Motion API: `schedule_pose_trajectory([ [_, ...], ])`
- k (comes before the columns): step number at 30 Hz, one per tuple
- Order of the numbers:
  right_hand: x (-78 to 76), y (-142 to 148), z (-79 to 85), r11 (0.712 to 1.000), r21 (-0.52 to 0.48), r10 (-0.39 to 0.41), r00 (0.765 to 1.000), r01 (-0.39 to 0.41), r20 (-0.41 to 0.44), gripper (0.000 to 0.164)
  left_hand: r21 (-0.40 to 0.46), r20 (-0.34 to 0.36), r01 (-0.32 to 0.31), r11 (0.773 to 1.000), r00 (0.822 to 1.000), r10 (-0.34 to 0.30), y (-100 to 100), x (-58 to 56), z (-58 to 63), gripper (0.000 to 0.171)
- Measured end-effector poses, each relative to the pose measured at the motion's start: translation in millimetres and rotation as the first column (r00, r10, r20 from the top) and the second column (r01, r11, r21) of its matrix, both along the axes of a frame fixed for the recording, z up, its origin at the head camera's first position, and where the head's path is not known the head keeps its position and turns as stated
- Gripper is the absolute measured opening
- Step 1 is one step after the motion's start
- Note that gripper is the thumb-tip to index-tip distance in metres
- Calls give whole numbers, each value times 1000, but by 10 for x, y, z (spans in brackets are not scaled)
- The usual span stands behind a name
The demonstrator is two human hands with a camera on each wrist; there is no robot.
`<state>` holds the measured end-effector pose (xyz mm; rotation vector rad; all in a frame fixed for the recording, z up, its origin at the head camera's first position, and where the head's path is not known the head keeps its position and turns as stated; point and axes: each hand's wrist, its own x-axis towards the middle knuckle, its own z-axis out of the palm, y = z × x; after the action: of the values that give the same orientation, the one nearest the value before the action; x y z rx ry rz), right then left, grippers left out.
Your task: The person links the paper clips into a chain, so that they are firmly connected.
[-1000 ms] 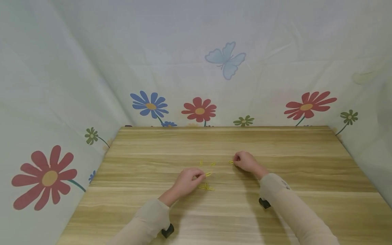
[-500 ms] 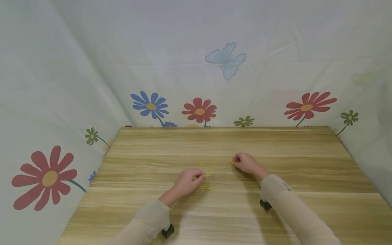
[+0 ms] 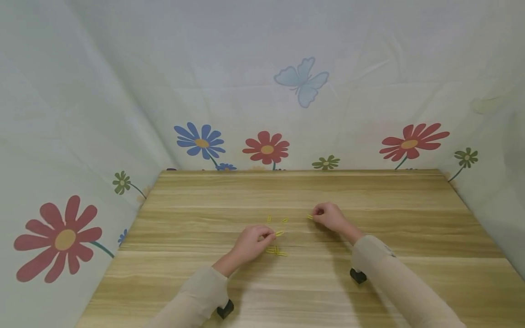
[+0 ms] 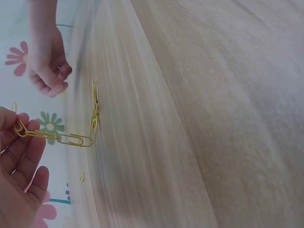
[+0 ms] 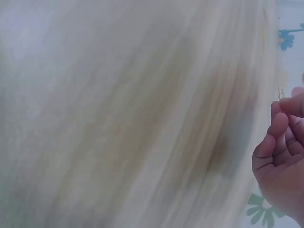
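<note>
Head view: paper-clip chain [image 3: 276, 251] pinched by left hand [image 3: 250, 246], yellow clip [image 3: 309, 217] by right hand [image 3: 331, 217]

Near the middle of a wood-grain tabletop [image 3: 205, 196], slightly toward its left edge, one end of the yellow paper-clip chain is grasped between the left thumb and fingers, while its other end is bunched on the surface just below. Closer to the far edge and toward the right, the yellow clip is clasped by the right fingertips, its free end pointed toward the left edge. One loose clip [image 3: 269, 219] and another loose clip [image 3: 285, 220] are scattered between the chain and the far edge, well apart from the corners. The arms are covered by a left sleeve [image 3: 201, 287] and a right sleeve [image 3: 391, 269]. Beyond the far edge, a white cloth [image 3: 229, 68] is printed with flowers and a butterfly.

In the left wrist view, the chain is stretched from the left fingertips to the tabletop in several links. The right hand is seen farther off, its fingertips drawn together.

In the right wrist view, the yellow clip is pinched between thumb and fingers; only its tip is shown, the rest being hidden. The tabletop is blurred.
</note>
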<state>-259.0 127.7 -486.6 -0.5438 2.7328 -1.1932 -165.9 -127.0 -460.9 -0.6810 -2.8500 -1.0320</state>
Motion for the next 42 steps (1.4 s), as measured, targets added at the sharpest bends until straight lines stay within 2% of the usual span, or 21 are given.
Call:
schedule_pose_trajectory([
  [6, 84, -84, 143, 997, -70, 43, 997, -38, 68, 4, -8, 3, 6, 1000, 1000, -6, 27, -10, 0, 21],
  [14, 207, -229, 274, 988, -143, 88, 982, -65, 165, 8, -22, -31, 24, 999, 999, -25, 66, -38, -20, 19],
  [26, 319, -353, 369, 975, -188, 156, 969, -120, 190, 12, -46, -106, 46, 998, 993, -51, 110, -56, -12, 16],
  [32, 392, -400, 435, 961, -235, 195, 959, -145, 204, 15, -50, -112, 45, 998, 992, -51, 136, -61, -14, 15],
  [39, 520, -455, 622, 949, -277, 221, 944, -151, 244, 14, -46, -129, 45, 998, 990, -51, 157, -59, -19, 14],
  [42, 534, -471, 641, 945, -294, 223, 937, -141, 267, 14, -46, -145, 49, 998, 988, -55, 159, -60, -20, 13],
])
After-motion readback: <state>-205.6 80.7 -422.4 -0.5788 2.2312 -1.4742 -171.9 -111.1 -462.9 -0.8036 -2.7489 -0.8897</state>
